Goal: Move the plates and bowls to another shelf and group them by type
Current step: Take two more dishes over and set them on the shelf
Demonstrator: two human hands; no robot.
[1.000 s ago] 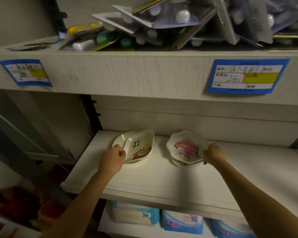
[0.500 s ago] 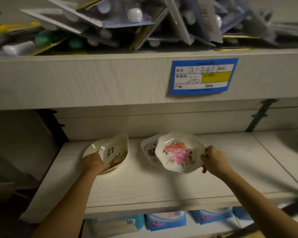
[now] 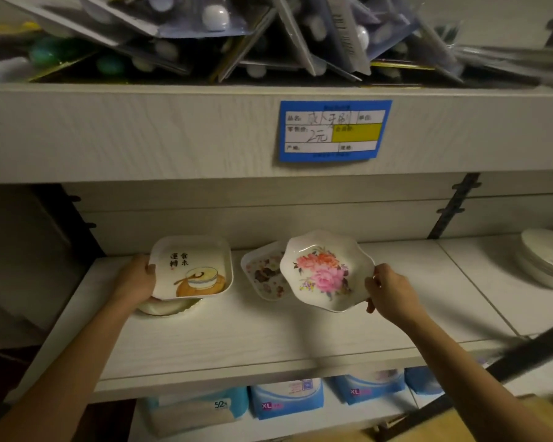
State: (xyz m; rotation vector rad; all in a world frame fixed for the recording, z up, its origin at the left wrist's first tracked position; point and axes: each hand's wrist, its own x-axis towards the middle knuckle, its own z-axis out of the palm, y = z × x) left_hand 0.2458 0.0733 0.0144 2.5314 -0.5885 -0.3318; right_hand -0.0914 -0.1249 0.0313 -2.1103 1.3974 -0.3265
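My left hand (image 3: 137, 277) grips the left rim of a square white dish (image 3: 193, 266) printed with characters and a bowl picture, tilted up above a round plate (image 3: 168, 307) that lies on the shelf (image 3: 237, 339). My right hand (image 3: 387, 290) holds the right edge of a scalloped white plate (image 3: 328, 271) with pink flowers, lifted and tilted toward me. Behind it a square patterned dish (image 3: 264, 272) rests on the shelf, partly hidden.
A stack of white plates (image 3: 546, 260) stands on the neighbouring shelf section at the right. The shelf above holds a heap of blister packs (image 3: 268, 36) and carries a blue price label (image 3: 334, 130). Blue packages (image 3: 286, 398) fill the shelf below.
Both hands have raised their dishes off the stacks: the square dish now faces me above the round plate, and the flower plate has moved right, uncovering the patterned dish. The view shifted right.
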